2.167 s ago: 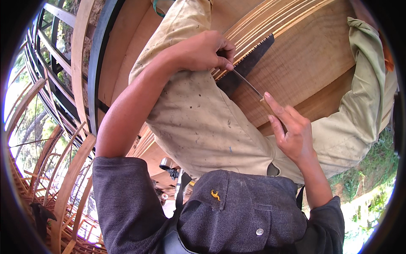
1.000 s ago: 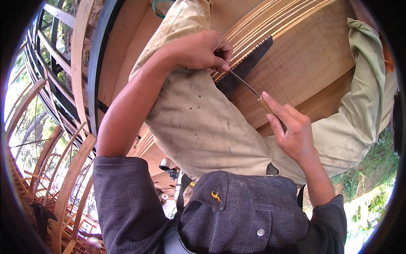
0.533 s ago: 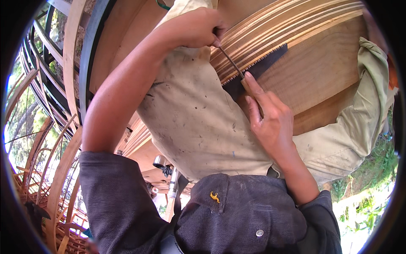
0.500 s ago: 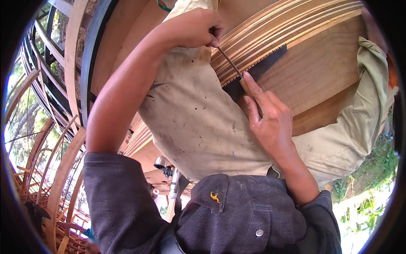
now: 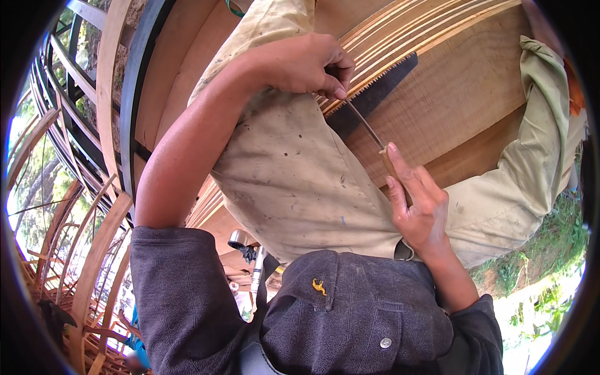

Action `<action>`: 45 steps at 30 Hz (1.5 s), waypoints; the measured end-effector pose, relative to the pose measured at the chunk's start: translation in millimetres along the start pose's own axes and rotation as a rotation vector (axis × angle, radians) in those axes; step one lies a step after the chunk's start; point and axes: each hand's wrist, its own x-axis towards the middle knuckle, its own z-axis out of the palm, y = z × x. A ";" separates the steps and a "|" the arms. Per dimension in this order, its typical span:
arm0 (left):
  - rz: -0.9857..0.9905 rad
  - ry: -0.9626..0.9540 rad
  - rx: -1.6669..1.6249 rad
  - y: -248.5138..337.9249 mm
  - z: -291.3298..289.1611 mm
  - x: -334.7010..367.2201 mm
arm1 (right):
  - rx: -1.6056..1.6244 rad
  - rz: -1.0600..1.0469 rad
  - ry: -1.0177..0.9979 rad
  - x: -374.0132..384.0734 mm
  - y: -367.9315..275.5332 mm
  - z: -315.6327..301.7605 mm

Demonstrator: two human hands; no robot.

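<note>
A thin grey metal file [image 5: 365,125] with a pale wooden handle is lying slantwise across the dark saw blade [image 5: 375,94], the left hand [image 5: 306,62] pinching its tip above the blade and the right hand [image 5: 419,200] gripping its handle below.

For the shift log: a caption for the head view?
Both hands hold a thin file against a saw blade's teeth over the lap.

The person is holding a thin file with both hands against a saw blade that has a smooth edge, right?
Not quite. In the head view the saw blade has a toothed edge. The left hand and right hand do hold the thin file against it.
</note>
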 end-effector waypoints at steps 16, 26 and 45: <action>-0.031 0.078 0.129 -19.1 -6.5 13.9 | -0.061 0.042 -0.075 36.6 -2.5 11.7; -0.041 0.091 0.075 -13.2 -7.1 -26.2 | 0.003 -0.042 -0.072 21.0 -8.3 11.4; -0.048 -0.036 0.044 12.1 3.1 8.0 | 0.065 0.057 -0.083 -2.7 6.9 -8.9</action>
